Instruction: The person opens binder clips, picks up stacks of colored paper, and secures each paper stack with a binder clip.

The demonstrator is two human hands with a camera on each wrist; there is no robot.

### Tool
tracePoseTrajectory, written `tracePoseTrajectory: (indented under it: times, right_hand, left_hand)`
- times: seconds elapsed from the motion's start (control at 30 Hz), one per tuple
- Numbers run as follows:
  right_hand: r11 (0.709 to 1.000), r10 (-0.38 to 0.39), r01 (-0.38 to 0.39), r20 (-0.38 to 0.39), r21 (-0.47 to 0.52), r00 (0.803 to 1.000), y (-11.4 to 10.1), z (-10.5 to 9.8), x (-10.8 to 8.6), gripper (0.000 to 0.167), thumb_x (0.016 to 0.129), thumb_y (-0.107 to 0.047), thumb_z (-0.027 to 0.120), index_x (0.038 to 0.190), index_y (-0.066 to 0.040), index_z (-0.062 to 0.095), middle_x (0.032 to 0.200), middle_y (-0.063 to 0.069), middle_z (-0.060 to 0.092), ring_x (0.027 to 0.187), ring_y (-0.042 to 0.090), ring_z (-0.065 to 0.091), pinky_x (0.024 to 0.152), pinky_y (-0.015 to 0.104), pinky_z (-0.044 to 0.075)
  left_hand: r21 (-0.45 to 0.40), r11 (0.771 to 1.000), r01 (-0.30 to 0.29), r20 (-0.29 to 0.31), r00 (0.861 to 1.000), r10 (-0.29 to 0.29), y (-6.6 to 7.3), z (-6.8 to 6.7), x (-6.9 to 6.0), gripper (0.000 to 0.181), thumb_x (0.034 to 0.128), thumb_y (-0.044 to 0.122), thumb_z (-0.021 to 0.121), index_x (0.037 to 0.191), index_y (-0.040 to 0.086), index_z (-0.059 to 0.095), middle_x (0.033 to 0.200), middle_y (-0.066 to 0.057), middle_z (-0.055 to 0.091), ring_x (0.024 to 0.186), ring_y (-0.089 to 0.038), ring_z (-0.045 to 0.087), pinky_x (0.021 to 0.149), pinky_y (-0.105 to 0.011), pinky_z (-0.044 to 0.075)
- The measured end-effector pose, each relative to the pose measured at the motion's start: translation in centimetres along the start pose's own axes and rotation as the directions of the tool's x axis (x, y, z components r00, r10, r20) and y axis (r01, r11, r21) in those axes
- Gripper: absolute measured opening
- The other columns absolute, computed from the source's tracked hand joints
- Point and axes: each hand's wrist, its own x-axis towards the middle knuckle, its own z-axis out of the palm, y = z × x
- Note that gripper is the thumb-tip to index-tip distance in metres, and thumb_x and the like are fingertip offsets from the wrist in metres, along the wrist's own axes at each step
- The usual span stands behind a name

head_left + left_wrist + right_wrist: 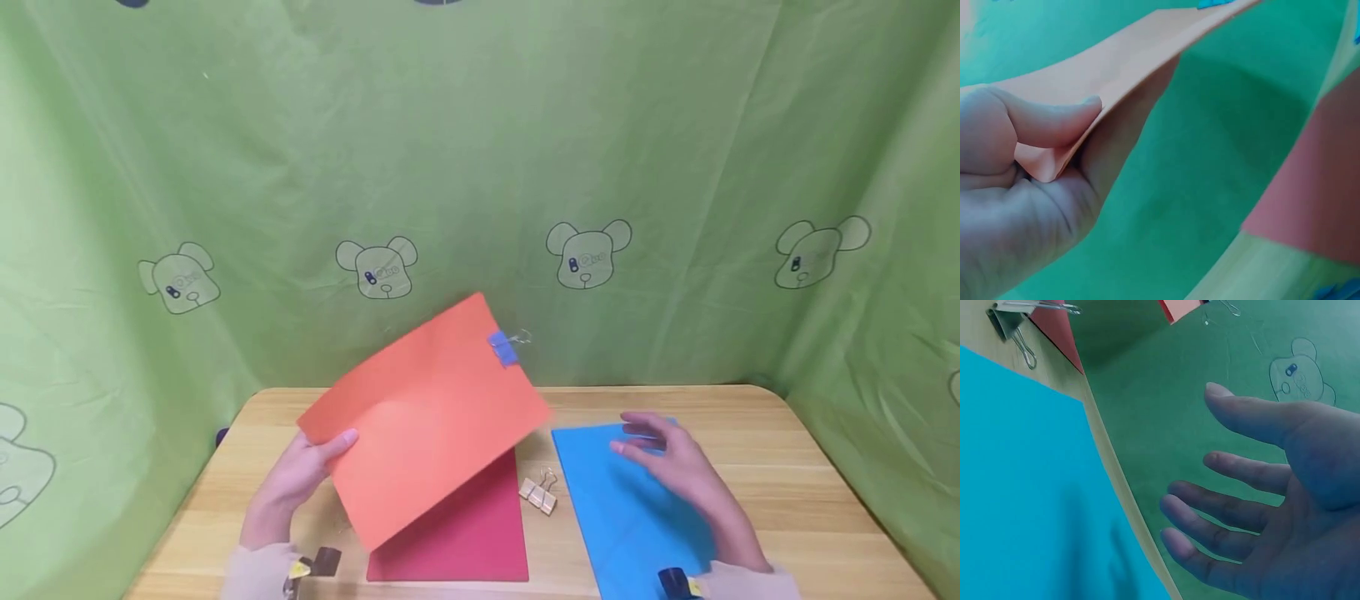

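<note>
My left hand [291,473] grips the left edge of an orange sheet of paper [427,417], thumb on top and the other fingers hidden beneath. The sheet is raised and tilted, and bends a little at the thumb in the left wrist view. A blue binder clip [504,348] is fixed on its far right edge, wire handle sticking out. Partly covered below lies a magenta sheet or stack [480,533]. Over a bright blue sheet or stack [615,508] hovers my right hand [1266,506], fingers apart and loosely bent, holding nothing.
A beige binder clip [537,496] lies on the wooden table [795,500] between the magenta and blue paper. Behind the table and at both sides hangs a green curtain [480,167] printed with bear heads.
</note>
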Motion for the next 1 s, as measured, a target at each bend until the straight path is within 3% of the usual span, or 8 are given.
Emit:
tracePoseTrajectory:
  times: [0.27, 0.43, 0.63, 0.87, 1.0]
  right_hand:
    - [0.995, -0.086, 0.088, 0.046, -0.041, 0.995, -0.4, 2.1, 0.4, 0.061, 0.094, -0.033, 0.077, 0.141, 0.0, 0.056, 0.135, 0.025, 0.062, 0.116, 0.042, 0.065, 0.093, 0.052, 0.056]
    - [0.992, -0.11, 0.113, 0.072, -0.047, 0.991, -0.8, 3.6, 0.4, 0.059, 0.092, -0.032, 0.079, 0.138, 0.001, 0.059, 0.134, 0.024, 0.062, 0.119, 0.044, 0.063, 0.096, 0.056, 0.054]
    - [0.985, -0.156, 0.162, 0.094, -0.058, 0.983, -1.2, 5.4, 0.6, 0.046, 0.089, -0.025, 0.082, 0.126, -0.001, 0.067, 0.124, 0.017, 0.069, 0.117, 0.043, 0.064, 0.095, 0.053, 0.055]
    - [0.975, -0.184, 0.198, 0.132, -0.101, 0.974, -1.9, 7.4, 0.6, 0.038, 0.087, -0.024, 0.084, 0.117, -0.005, 0.071, 0.118, 0.009, 0.071, 0.114, 0.038, 0.066, 0.091, 0.049, 0.057]
    - [0.966, -0.216, 0.233, 0.148, -0.111, 0.965, -2.0, 8.3, 0.4, 0.035, 0.088, -0.024, 0.083, 0.114, -0.004, 0.071, 0.114, 0.008, 0.073, 0.11, 0.038, 0.067, 0.09, 0.052, 0.057]
  left_hand:
    - [-0.105, 0.993, -0.046, -0.121, 0.992, 0.033, 0.0, -4.5, -2.0, 0.031, 0.1026, 0.003, 0.058, 0.13, 0.018, 0.054, 0.109, 0.004, 0.068, 0.093, -0.012, 0.069, 0.081, -0.03, 0.058]
    - [-0.118, 0.991, -0.056, -0.15, 0.988, 0.038, -0.3, -6.5, -3.1, 0.028, 0.1037, 0.001, 0.056, 0.127, 0.017, 0.053, 0.107, 0.004, 0.068, 0.092, -0.012, 0.069, 0.08, -0.031, 0.059]
    - [-0.125, 0.991, -0.046, -0.134, 0.991, 0.03, -1.1, -9.1, -4.8, 0.029, 0.1059, 0.002, 0.052, 0.132, 0.014, 0.048, 0.115, 0.003, 0.068, 0.1, -0.014, 0.069, 0.085, -0.034, 0.059]
    - [-0.131, 0.991, -0.036, -0.14, 0.99, 0.017, -1.5, -10.4, -5.7, 0.025, 0.1053, 0.002, 0.052, 0.127, 0.014, 0.052, 0.112, 0.001, 0.069, 0.098, -0.015, 0.071, 0.085, -0.034, 0.059]
    - [-0.087, 0.996, -0.006, -0.136, 0.991, -0.006, -1.7, -10.8, -6.2, 0.029, 0.1057, 0.004, 0.053, 0.132, 0.014, 0.046, 0.114, 0.002, 0.068, 0.098, -0.015, 0.07, 0.085, -0.034, 0.059]
